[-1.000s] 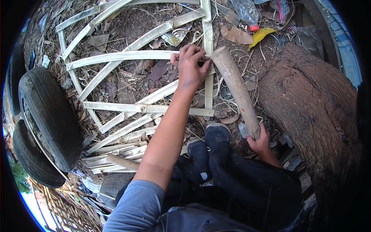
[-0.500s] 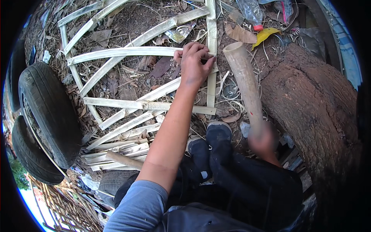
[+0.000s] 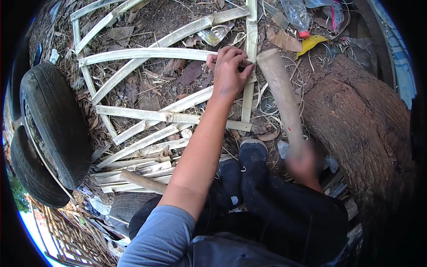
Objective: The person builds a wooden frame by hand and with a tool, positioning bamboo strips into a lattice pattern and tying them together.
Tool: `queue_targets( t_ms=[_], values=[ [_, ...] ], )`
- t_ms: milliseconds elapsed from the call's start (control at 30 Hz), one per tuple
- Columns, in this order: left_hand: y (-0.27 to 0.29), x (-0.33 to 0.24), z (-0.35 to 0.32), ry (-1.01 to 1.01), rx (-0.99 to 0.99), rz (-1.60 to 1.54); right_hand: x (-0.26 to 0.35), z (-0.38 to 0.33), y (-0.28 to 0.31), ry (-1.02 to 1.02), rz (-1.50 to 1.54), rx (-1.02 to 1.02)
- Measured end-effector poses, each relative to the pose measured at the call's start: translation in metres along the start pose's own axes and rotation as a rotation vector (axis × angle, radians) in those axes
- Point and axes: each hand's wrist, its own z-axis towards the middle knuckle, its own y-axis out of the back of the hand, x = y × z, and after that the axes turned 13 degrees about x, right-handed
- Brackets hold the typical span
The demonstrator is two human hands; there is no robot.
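Observation:
Split bamboo strips form a frame on the ground in front of me. My left hand (image 3: pixel 230 71) lies over the end of a long pale bamboo strip (image 3: pixel 151 53), where it meets a crosswise bamboo strip (image 3: pixel 251 31). Its thumb and fingers are pinched together at that joint; what is between them is too small to make out. My right hand (image 3: pixel 303 162), blurred, is closed around the lower end of a thick wooden club (image 3: pixel 281 91). The club's broad top stands just right of my left fingertips, apart from the strips.
Old tyres (image 3: pixel 55 124) stand at the left, and a thick tree trunk (image 3: pixel 356 120) rises at the right. Loose bamboo pieces (image 3: pixel 142 171) and a wooden stick (image 3: pixel 142 181) lie beside my shoes (image 3: pixel 252 153). A plastic bottle (image 3: pixel 297 18) and a yellow leaf (image 3: pixel 311 43) lie beyond.
The view has shifted slightly, so the frame and my left hand appear a little farther right. Both hands keep their grips, and the club stays close beside the joint.

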Motion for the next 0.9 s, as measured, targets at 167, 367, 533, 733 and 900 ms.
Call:
queue_targets(
  t_ms=[167, 367, 533, 733, 900],
  values=[
    [-0.001, 0.003, 0.000, -0.004, -0.020, -0.010, 0.000, -0.002, 0.003, 0.097, 0.036, -0.069],
    [0.001, 0.001, -0.001, -0.016, -0.020, -0.027, 0.004, -0.002, 0.006, 0.073, -0.086, -0.025],
    [0.002, -0.001, -0.001, -0.001, -0.020, -0.020, 0.016, 0.003, 0.010, 0.003, -0.109, 0.012],
    [0.002, -0.001, 0.000, 0.008, 0.005, -0.008, 0.018, 0.003, 0.012, -0.013, -0.118, -0.008],
    [0.000, 0.000, 0.001, -0.004, -0.003, -0.009, 0.008, -0.001, 0.007, 0.070, -0.039, -0.097]
  ],
)
